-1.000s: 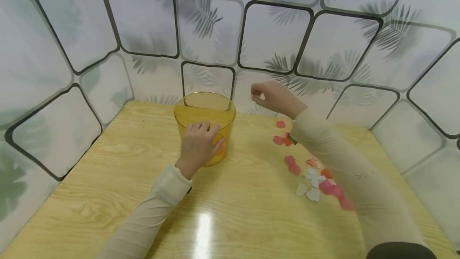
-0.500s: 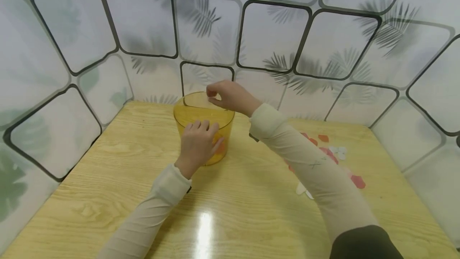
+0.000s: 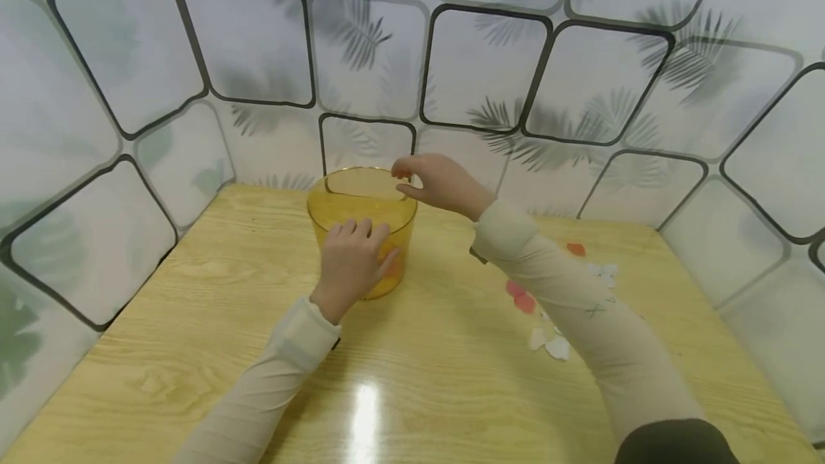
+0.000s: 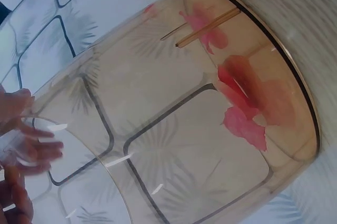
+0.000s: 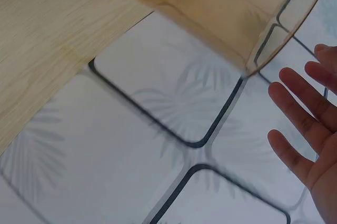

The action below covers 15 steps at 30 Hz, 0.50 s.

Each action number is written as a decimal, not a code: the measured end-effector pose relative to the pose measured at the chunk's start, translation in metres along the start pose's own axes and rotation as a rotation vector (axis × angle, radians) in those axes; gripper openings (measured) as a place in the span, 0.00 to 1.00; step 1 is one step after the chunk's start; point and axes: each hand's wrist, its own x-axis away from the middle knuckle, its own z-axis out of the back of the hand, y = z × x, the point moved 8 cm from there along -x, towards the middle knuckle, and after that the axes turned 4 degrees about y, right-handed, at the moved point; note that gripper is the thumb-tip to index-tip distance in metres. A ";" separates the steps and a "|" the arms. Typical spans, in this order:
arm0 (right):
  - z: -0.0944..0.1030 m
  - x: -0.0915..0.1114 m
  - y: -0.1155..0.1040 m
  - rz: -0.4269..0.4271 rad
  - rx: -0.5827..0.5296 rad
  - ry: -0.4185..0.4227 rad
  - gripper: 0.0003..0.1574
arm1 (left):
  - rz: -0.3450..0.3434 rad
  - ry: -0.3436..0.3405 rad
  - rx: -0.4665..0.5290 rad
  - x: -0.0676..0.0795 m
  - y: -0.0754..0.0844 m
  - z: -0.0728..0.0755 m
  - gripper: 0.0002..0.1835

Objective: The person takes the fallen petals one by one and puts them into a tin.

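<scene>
A see-through yellow plastic bucket point(image 3: 331, 215) stands upright on the wooden table. My left hand point(image 3: 351, 267) grips its near rim, fingers over the edge and thumb against the outer wall. Red and pink petals point(image 4: 245, 126) lie at the bucket's bottom, showing through the wall in the left wrist view. My right hand point(image 3: 445, 181) hovers beside the bucket's right rim. In the right wrist view its fingers point(image 5: 300, 103) are spread apart and hold nothing.
Loose petals lie to the right on the table point(image 3: 451, 349): pink ones point(image 3: 519, 297), cream-white ones point(image 3: 556, 347), more white ones point(image 3: 604, 272) and a red one point(image 3: 576, 249). The right forearm point(image 3: 593, 313) covers part of that area. A patterned backdrop point(image 3: 490, 63) surrounds the table closely.
My right hand has swung left from above the petals to the bucket's rim, then drawn slightly back right, its fingers opening. The left hand has stayed on the bucket.
</scene>
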 end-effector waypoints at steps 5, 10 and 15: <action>0.007 0.028 0.024 -0.018 0.006 0.051 0.11 | 0.009 -0.016 -0.022 0.002 -0.001 0.001 0.21; 0.012 0.059 0.052 -0.088 0.004 0.042 0.12 | 0.038 -0.056 -0.066 0.005 0.000 -0.003 0.22; 0.013 0.087 0.074 -0.144 0.005 0.022 0.12 | 0.064 -0.061 -0.084 0.007 0.004 -0.004 0.22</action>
